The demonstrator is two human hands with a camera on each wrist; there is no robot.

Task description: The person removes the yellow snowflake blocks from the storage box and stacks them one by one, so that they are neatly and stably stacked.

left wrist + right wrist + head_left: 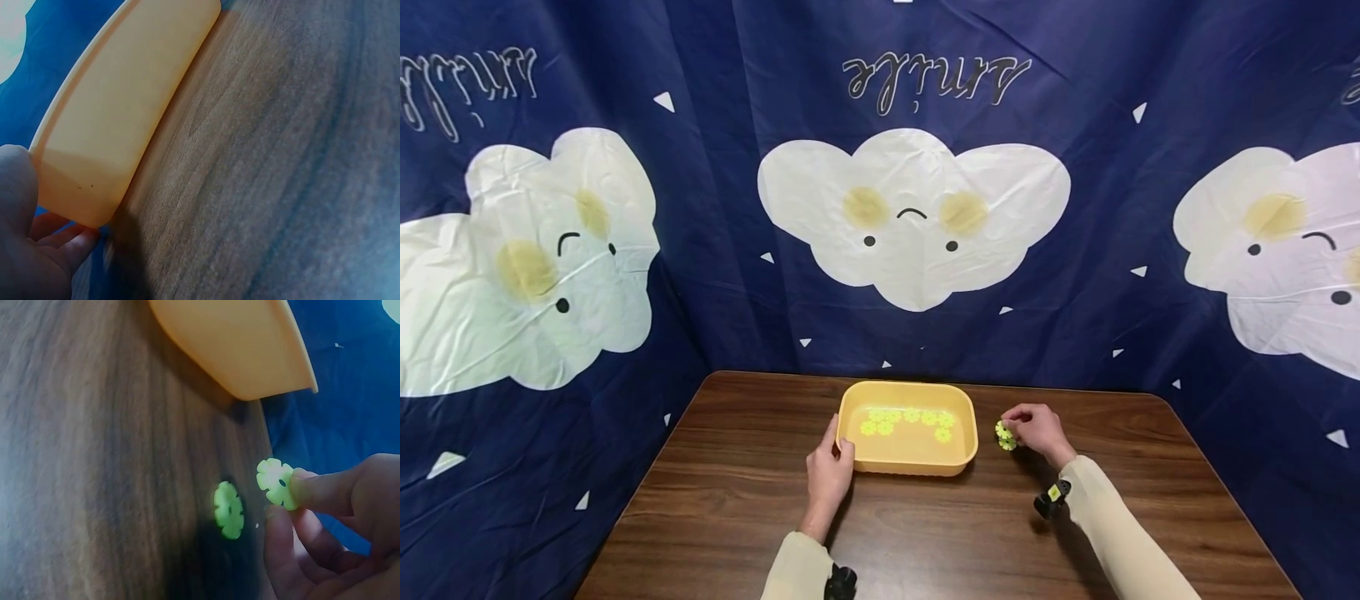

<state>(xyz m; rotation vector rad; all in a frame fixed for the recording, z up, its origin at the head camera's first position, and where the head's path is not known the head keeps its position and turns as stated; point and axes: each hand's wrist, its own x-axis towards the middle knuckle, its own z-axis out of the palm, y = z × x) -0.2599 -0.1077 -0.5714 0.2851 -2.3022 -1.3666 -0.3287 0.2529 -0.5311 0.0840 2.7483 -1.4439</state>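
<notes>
The right hand (1036, 427) has thumb and fingers closed on the edge of one yellow-green flower-shaped disc (275, 478), most of its face bare. Just beside those fingers, on the person's side, a loose flower disc (229, 511) lies on the wood-grain bench (917, 525). Left of the right fingers, apart from them, sits a yellow rectangular tray (910, 454); the left hand (829, 479) grips its near left corner between thumb and fingers. Inside the tray, between the two hands' fingers, lie several scattered flower discs (912, 414).

The edge pinch looks the weakest point: so little of the held disc is covered that it could swivel or slip out if the pressure eases. Carried low to the left, it could catch the tray's raised wall and be knocked free. A careless sweep of the right fingers might push the loose disc away. Uneven pressure from the left fingers could tip or drag the tray, sliding its contents together.
</notes>
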